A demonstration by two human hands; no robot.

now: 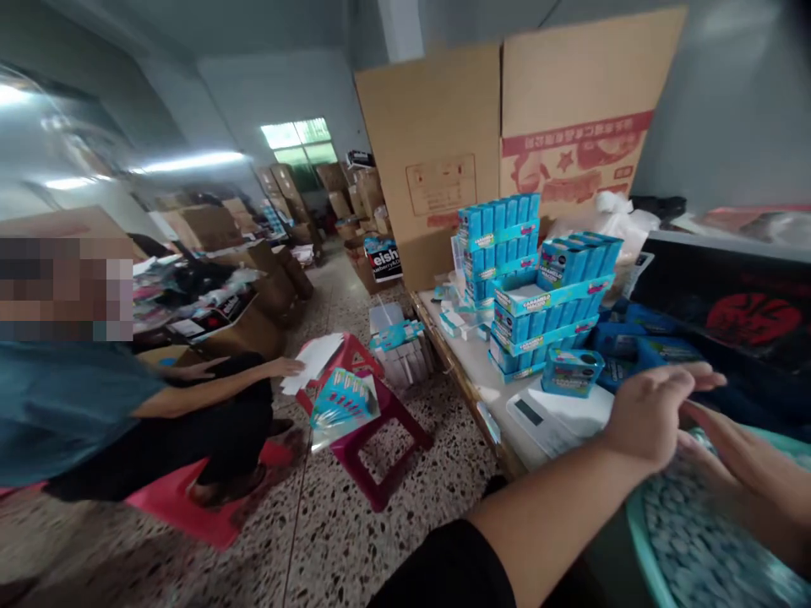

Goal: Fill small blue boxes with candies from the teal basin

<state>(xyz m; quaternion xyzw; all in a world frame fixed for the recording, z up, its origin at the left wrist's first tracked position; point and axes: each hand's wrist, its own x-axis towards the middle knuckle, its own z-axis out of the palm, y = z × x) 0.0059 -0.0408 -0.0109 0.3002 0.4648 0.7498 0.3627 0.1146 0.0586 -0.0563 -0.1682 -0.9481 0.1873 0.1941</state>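
My left hand point(655, 409) is raised over the near side of a turquoise basin point(641, 540), its fingers stretched out to the right. Close against it, my right hand point(728, 447) reaches in from the right, slightly blurred, fingers extended. I see nothing held in either hand, though the space between the palms is hidden. Small grey-blue pieces, perhaps wrapped candies point(710, 549), fill the basin. Just beyond my left hand, a blue packet point(572, 373) stands on a white digital scale point(538, 422). Blue display trays of packets point(538, 325) are stacked behind it.
More blue packets point(652, 338) lie behind my hands. Large cardboard cartons point(437, 127) stand at the table's back. To the left, a seated person point(69, 405) touches white sheets point(317, 359) on a red stool point(380, 439); blue printed cards point(345, 401) lie there too.
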